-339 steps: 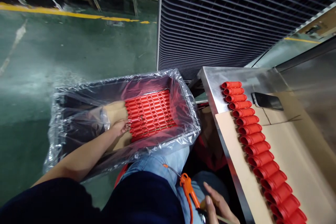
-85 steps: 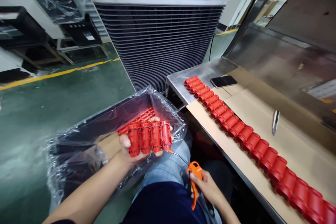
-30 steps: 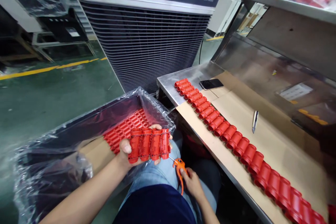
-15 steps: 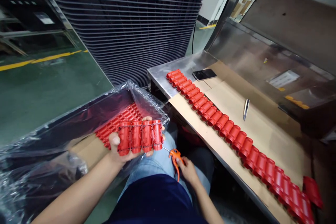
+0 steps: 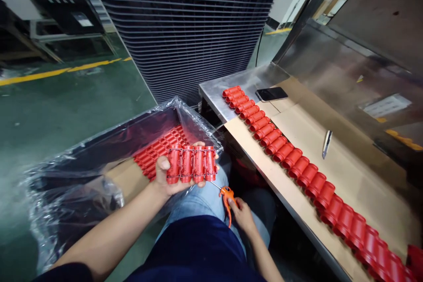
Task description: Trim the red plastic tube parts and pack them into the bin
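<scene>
My left hand (image 5: 163, 175) is closed around several red plastic half-cylinder parts (image 5: 187, 165), lined up side by side with their thin seams facing me. The thumb presses on the near end of the row, and fingertips show along its far side. Lower right, my right hand (image 5: 243, 215) grips an orange air blow gun (image 5: 227, 194). Its thin metal nozzle points up and left, ending close under the rightmost part. Whether the tip touches the part I cannot tell. More red parts (image 5: 158, 152) lie in neat rows inside the plastic-lined box behind my left hand.
A long row of red parts (image 5: 277, 144) runs along the cardboard-covered bench (image 5: 317, 158). A phone (image 5: 271, 94) and a box cutter (image 5: 327, 144) lie beyond it. Clear plastic film lines the dark box (image 5: 76, 176) at left. A large slatted unit (image 5: 185, 31) stands ahead.
My view has swung slightly left, so the bench and box sit further right in the picture. Both hands keep their holds, the nozzle staying by the row's right end.
</scene>
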Demonstrator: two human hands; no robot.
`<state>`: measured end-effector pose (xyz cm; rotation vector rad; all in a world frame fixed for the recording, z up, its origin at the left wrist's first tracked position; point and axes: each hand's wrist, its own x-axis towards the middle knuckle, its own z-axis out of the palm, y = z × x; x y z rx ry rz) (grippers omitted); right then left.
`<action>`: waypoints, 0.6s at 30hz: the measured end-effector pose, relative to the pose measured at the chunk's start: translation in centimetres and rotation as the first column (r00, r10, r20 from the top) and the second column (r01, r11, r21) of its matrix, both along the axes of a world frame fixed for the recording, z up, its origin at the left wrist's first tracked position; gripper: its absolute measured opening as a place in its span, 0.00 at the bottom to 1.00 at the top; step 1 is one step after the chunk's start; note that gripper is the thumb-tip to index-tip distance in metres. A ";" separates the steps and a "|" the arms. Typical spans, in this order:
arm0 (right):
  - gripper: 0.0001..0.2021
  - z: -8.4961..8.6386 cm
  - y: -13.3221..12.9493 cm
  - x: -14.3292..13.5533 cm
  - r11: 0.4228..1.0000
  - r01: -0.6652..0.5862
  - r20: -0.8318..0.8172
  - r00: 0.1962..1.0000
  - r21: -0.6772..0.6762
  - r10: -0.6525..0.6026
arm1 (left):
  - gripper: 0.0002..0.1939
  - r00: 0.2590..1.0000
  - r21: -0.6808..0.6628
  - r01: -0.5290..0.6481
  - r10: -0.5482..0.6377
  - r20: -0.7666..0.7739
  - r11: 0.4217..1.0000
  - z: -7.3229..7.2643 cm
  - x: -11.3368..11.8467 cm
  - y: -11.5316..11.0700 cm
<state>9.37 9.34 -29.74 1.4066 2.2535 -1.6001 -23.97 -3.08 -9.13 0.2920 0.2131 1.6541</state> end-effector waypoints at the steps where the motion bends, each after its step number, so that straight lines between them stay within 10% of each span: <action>1: 0.23 0.0 0.0 0.0 1.000 0.003 -0.008 1.000 0.001 -0.003 | 0.52 1.000 -0.004 -0.004 0.004 0.005 1.000 0.0 0.0 0.0; 18: 0.37 2.3 -0.8 -1.0 0.996 0.086 -0.033 0.996 0.009 -0.086 | 0.53 1.000 -0.025 0.011 -0.011 0.020 1.000 0.0 -0.1 0.0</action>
